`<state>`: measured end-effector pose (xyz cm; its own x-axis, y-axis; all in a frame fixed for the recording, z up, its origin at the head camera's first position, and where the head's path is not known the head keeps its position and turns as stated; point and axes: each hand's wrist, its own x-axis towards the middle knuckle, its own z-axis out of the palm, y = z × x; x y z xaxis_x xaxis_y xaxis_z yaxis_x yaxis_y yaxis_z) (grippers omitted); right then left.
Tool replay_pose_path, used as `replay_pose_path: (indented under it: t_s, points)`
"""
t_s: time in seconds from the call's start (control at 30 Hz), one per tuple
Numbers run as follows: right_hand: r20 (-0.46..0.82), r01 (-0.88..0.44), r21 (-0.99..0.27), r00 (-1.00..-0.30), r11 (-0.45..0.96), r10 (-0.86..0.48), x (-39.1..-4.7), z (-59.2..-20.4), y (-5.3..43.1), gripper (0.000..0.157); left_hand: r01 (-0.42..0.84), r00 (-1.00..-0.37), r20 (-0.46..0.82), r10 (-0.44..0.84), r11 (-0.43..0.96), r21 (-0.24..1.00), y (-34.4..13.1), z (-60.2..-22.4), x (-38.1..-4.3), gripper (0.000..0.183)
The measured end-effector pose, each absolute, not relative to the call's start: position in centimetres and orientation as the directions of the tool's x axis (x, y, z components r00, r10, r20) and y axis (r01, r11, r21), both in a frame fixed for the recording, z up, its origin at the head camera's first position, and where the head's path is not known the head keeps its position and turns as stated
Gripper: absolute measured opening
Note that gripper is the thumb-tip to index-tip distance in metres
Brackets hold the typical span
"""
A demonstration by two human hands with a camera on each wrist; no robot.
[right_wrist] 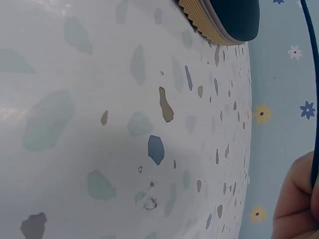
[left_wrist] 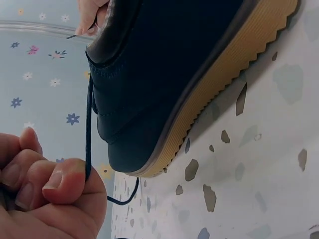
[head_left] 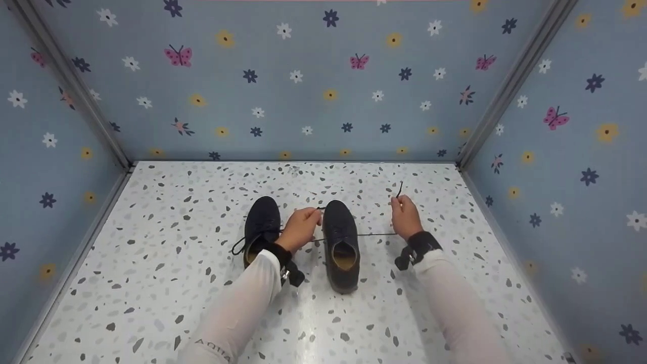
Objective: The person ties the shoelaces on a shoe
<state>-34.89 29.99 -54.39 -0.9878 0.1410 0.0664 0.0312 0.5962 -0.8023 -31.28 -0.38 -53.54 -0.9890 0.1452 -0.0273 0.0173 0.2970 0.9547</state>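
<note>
We see two hands above a white surface flecked with grey chips (head_left: 151,283). Between them stands a dark navy lace-up shoe with a ridged tan sole (head_left: 339,222), upright, toe pointing away from us. The left hand (head_left: 301,227) curls its fingers around one side of a thin, dark cord lace (left_wrist: 88,129); the right hand (head_left: 406,217) pinches the other, the tip poking up above its fingers. Each grip is closed on lace, and neither touches the shoe. A matching navy shoe (head_left: 263,215) stands to the left, partly hidden by the left wrist.

We judge the middle shoe light enough to slide or tip under a hard tug — best steadied at the heel or sides, where its upper looks soft but shapely. The lace should be limp, tough and manageable when taut — we would pinch it near its ends.
</note>
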Motion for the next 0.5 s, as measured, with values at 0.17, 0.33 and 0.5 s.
replay_pose_path:
  t_s: [0.17,0.33,0.5]
  points:
    - [0.015,0.059,-0.797,-0.993,0.601,0.117,-34.69,-54.55,30.02,0.034,0.000,-0.990,-0.040,0.134,0.281,0.960,-0.07,-53.53,-31.16,0.031]
    - [-0.037,0.082,-0.764,-0.996,0.640,0.084,-34.58,-54.86,29.89,0.031,0.005,-0.992,-0.031,0.123,0.284,0.959,0.30,-53.22,-31.15,0.032]
    - [-0.105,0.118,-0.769,-0.993,0.628,0.057,-34.67,-54.99,29.61,0.037,-0.066,-0.992,-0.083,0.090,0.178,0.982,0.33,-53.10,-31.22,0.033]
